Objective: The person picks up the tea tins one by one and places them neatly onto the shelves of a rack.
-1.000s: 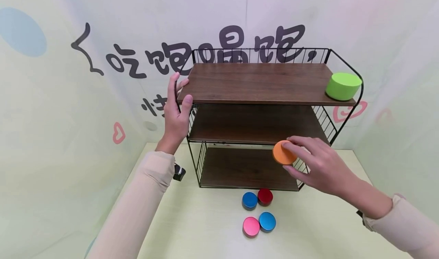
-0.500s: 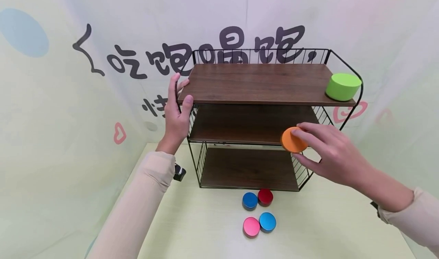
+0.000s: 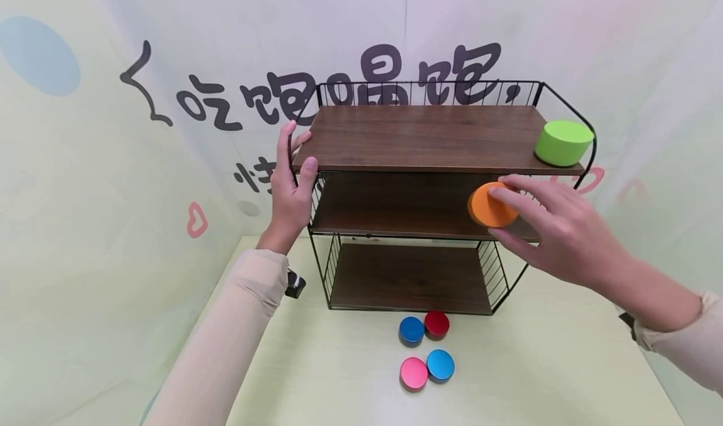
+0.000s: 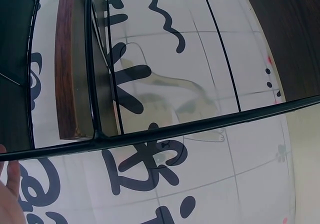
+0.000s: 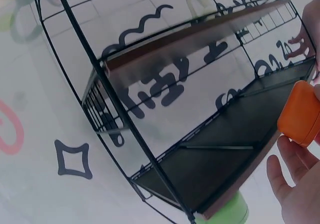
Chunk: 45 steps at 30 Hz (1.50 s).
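A three-tier rack (image 3: 423, 134) with dark wood boards and black wire sides stands against the wall. My left hand (image 3: 290, 194) grips its upper left side, thumb at the front of the top board and fingers behind the wire frame. In my right hand (image 3: 565, 234) an orange round container (image 3: 488, 209) is pinched between thumb and fingers, in front of the middle tier's right part. The right wrist view shows the orange container (image 5: 299, 111) from its side, with rounded edges. On the top board's right end sits a green round container (image 3: 563, 143).
Several small round tins lie on the pale table (image 3: 339, 376) before the rack: dark blue (image 3: 411, 329), red (image 3: 437, 324), pink (image 3: 414, 373) and light blue (image 3: 440, 364). Black wire side panels (image 3: 493, 269) bound the tiers. A printed wall sheet (image 3: 209, 12) hangs behind.
My right hand has risen and moved right with the orange container, from in front of the bottom tier to the middle tier. The left hand stays on the rack.
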Each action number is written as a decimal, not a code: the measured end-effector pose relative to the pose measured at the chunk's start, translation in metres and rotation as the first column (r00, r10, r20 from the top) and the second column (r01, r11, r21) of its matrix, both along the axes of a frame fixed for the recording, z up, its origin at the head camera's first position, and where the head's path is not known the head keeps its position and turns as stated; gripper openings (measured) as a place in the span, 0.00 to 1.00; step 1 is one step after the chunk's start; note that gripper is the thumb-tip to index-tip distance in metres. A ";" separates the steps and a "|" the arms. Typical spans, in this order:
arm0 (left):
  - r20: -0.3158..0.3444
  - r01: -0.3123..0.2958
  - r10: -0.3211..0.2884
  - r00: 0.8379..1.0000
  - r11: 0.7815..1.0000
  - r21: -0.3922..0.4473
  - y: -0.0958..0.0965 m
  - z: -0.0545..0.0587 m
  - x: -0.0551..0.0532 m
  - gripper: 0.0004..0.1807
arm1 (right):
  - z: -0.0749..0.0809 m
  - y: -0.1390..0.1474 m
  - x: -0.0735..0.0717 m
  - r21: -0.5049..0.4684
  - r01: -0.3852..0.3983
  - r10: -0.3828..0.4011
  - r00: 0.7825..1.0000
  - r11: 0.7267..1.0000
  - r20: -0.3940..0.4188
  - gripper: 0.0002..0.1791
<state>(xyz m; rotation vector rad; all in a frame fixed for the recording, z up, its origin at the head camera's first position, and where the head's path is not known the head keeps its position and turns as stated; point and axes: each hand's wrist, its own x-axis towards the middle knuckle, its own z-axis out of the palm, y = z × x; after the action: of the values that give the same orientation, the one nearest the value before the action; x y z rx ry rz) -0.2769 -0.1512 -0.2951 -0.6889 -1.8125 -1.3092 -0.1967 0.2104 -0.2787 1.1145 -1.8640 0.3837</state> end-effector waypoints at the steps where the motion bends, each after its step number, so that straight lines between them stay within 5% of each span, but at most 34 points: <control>1: 0.002 0.000 0.000 1.000 1.000 0.001 0.000 0.000 0.000 0.28 | 0.002 0.000 0.000 -0.010 -0.003 0.003 1.000 1.000 0.000 0.28; 17: 0.003 -0.003 0.003 1.000 1.000 0.001 0.000 0.000 0.001 0.28 | 0.029 0.010 -0.013 0.009 0.073 -0.074 0.997 0.997 0.017 0.30; 24: -0.010 -0.016 0.016 1.000 1.000 -0.003 -0.011 -0.021 -0.030 0.30 | 0.034 0.016 -0.020 0.025 0.100 -0.100 0.995 0.995 0.025 0.31; 33: 0.007 -0.002 0.002 1.000 1.000 0.014 0.001 -0.002 -0.001 0.28 | 0.037 0.020 -0.027 0.007 0.113 -0.113 0.993 0.994 0.029 0.32; 45: -0.008 0.009 -0.009 1.000 1.000 0.007 0.000 -0.002 -0.001 0.28 | 0.043 0.020 -0.033 -0.012 0.152 -0.152 0.988 0.988 -0.017 0.34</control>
<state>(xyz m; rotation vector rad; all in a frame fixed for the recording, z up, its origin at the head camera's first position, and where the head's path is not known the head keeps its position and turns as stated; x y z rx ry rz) -0.2782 -0.1512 -0.2968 -0.6983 -1.7997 -1.3155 -0.2302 0.2303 -0.2356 0.9585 -1.9145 0.2952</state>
